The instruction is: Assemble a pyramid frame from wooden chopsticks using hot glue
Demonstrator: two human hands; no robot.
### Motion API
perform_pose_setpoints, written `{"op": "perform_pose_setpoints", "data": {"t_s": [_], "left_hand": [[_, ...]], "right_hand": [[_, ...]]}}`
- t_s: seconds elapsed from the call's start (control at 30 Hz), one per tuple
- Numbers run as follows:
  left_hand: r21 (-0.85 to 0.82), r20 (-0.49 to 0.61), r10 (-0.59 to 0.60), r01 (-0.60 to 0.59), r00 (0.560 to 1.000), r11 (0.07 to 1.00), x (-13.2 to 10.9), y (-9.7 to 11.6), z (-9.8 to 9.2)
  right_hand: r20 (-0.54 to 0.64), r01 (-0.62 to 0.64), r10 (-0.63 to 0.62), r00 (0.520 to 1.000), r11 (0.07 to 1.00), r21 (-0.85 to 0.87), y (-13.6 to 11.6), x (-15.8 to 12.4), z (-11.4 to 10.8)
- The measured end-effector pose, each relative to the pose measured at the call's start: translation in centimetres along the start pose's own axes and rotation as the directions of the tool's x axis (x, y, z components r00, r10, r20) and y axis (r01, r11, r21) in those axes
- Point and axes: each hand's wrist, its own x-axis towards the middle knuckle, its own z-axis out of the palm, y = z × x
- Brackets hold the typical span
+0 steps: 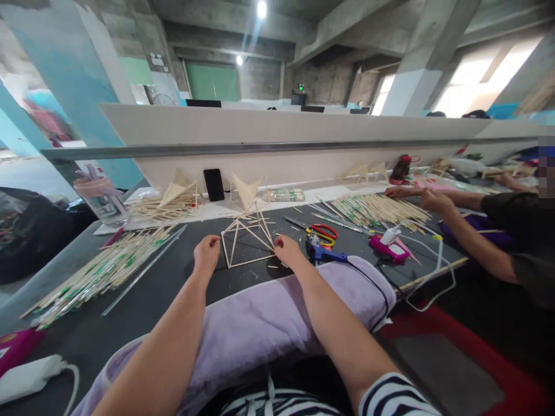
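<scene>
Pinching the stick frame [251, 261] at its right side, your right hand [286, 249] has its grip closed with thumb and fingers together. The frame is on the dark counter [147, 306], between your hands. Your left hand [208, 251] is just beside its left side, fingers curled in; you cannot tell whether that grip has hold of anything. To the right lie a blue glue gun [325, 253] and red-handled scissors [324, 233]; a lilac plush cloth [269, 323] covers the near edge.
</scene>
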Motion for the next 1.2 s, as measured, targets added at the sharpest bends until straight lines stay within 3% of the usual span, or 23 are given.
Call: {"op": "perform_pose_setpoints", "data": {"t_s": [0.27, 0.53, 0.87, 1.2], "left_hand": [[-0.002, -0.072, 0.004, -0.004, 0.997, 1.0, 0.1, 0.1, 0.0], [0.002, -0.125, 0.029, -0.029, 0.992, 1.0, 0.1, 0.3, -0.2], [0.029, -0.085, 0.04, -0.038, 0.996, 0.999, 0.0, 0.2, -0.2], [0.02, -0.011, 0.029, -0.028, 1.0, 0.999, 0.3, -0.6, 0.6]], "right_hand": [[0.046, 0.077, -0.076, 0.996, 0.997, -0.028, -0.2, -1.1, 0.0], [0.12, 0.14, -0.115, 0.986, 0.965, -0.223, -1.0, -1.6, 0.1], [0.123, 0.142, -0.114, 0.986, 0.957, -0.252, -0.9, -1.1, 0.6], [0.049, 0.098, -0.088, 0.995, 0.952, -0.29, -2.0, -1.7, 1.0]]}}
